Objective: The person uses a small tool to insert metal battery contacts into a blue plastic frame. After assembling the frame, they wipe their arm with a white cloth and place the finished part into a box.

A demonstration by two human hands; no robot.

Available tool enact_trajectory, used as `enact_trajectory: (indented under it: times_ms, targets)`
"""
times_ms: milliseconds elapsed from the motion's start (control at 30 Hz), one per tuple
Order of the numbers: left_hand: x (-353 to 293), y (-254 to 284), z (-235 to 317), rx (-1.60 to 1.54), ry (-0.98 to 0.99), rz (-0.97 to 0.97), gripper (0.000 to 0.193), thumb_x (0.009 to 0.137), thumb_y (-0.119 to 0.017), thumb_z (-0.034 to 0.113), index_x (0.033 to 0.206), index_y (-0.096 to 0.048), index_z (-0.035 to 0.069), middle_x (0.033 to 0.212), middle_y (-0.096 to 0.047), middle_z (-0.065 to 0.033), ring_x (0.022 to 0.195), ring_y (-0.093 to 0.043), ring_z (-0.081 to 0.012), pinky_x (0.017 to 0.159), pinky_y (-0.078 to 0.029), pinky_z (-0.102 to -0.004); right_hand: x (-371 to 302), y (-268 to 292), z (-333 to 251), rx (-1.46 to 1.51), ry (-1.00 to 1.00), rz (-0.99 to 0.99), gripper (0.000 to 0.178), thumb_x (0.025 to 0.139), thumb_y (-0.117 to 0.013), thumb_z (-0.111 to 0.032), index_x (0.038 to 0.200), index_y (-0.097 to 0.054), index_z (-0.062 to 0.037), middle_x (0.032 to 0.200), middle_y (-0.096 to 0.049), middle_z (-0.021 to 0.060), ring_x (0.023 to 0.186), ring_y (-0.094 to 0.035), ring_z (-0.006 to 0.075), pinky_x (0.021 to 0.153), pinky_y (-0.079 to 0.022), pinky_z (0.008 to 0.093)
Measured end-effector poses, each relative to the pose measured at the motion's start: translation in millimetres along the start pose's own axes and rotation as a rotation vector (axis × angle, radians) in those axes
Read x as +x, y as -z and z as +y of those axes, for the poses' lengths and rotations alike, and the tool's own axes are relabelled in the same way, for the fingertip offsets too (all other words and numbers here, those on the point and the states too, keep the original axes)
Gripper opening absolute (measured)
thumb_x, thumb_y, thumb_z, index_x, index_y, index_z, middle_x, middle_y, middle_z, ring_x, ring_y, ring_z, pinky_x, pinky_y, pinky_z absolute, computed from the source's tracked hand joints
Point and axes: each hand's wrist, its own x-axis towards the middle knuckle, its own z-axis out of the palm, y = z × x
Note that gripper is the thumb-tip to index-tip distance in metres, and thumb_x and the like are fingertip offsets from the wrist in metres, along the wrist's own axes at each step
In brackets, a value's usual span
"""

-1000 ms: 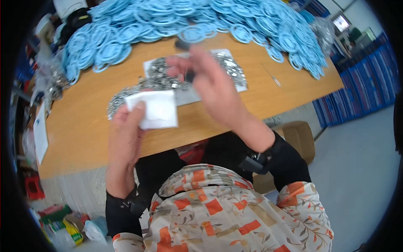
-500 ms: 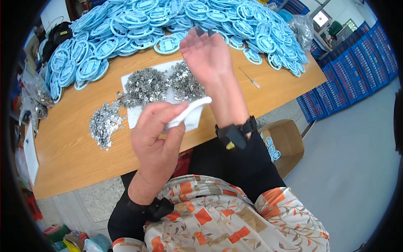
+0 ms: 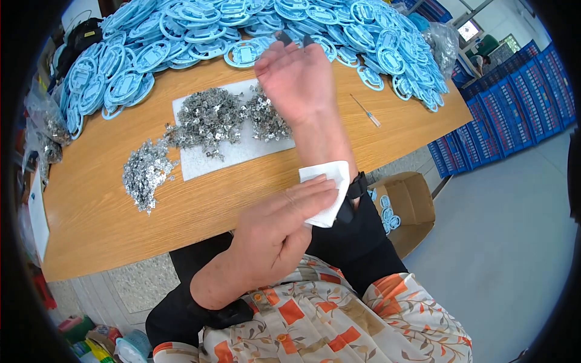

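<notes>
My left hand [image 3: 269, 239] presses a folded white tissue [image 3: 340, 174] flat onto the inside of my right forearm, just above the black wrist strap [image 3: 357, 186]. My right hand [image 3: 296, 78] is held palm up over the table, fingers loosely curled and apart, with nothing in it. Dark coverings show on two of its fingertips. Beneath and beside it lie two heaps of small silvery metal pieces [image 3: 212, 118] on a white sheet [image 3: 236, 158]. A smaller, brighter heap of metal pieces [image 3: 146, 175] sits on the bare wood to the left.
Light blue oval plastic parts [image 3: 200, 30] are piled along the table's far side. A thin needle-like tool [image 3: 366, 111] lies on the wooden table [image 3: 200, 212] at right. A cardboard box [image 3: 414, 199] holding blue parts stands below the right edge, near stacked blue crates [image 3: 514, 91].
My left hand has moved right and down, bringing the tissue from the air onto my right forearm. My right hand stays palm up in nearly the same place.
</notes>
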Motion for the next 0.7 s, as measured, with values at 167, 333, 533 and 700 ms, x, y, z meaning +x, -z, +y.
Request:
enact_trajectory:
  times_ms: [167, 333, 533, 700]
  targets:
    - [3, 1, 6, 0.016, -0.06, -0.061, 0.045, 0.079, -0.043, -0.01, 0.119, -0.062, -0.004, 0.126, -0.061, -0.0226, 0.12, -0.059, -0.0347, 0.102, -0.046, -0.0396, 6, -6, -23, 0.076, 0.041, -0.06, 0.038, 0.103, -0.032, -0.036, 0.097, -0.045, -0.0007, 0.092, -0.052, 0.0112, 0.081, -0.048, 0.022, 0.075, -0.045, 0.0388]
    - [0, 3, -14, -0.087, 0.101, -0.04, 0.046, 0.082, -0.045, -0.009, 0.125, -0.059, -0.001, 0.127, -0.06, -0.0218, 0.12, -0.059, -0.0345, 0.098, -0.049, -0.0379, 11, -1, -27, 0.083, 0.048, -0.07, 0.041, 0.103, -0.03, -0.037, 0.098, -0.046, 0.0002, 0.092, -0.052, 0.011, 0.082, -0.048, 0.0228, 0.076, -0.045, 0.0393]
    - [11, 4, -5, -0.01, -0.05, -0.076, 0.042, 0.086, -0.041, -0.007, 0.124, -0.06, -0.002, 0.126, -0.062, -0.0213, 0.118, -0.06, -0.0343, 0.1, -0.046, -0.0358, 11, 0, -26, 0.063, 0.062, -0.023, 0.037, 0.101, -0.037, -0.035, 0.101, -0.052, -0.0012, 0.089, -0.054, 0.0098, 0.078, -0.05, 0.0204, 0.074, -0.047, 0.037]
    - [15, 11, -10, -0.137, 0.214, -0.121, 0.042, 0.087, -0.042, -0.005, 0.125, -0.06, -0.002, 0.123, -0.064, -0.0185, 0.116, -0.062, -0.0289, 0.1, -0.046, -0.0335, 7, -5, -18, 0.053, 0.064, -0.007, 0.036, 0.101, -0.038, -0.035, 0.1, -0.052, -0.0023, 0.088, -0.053, 0.0096, 0.078, -0.049, 0.0204, 0.074, -0.047, 0.0362]
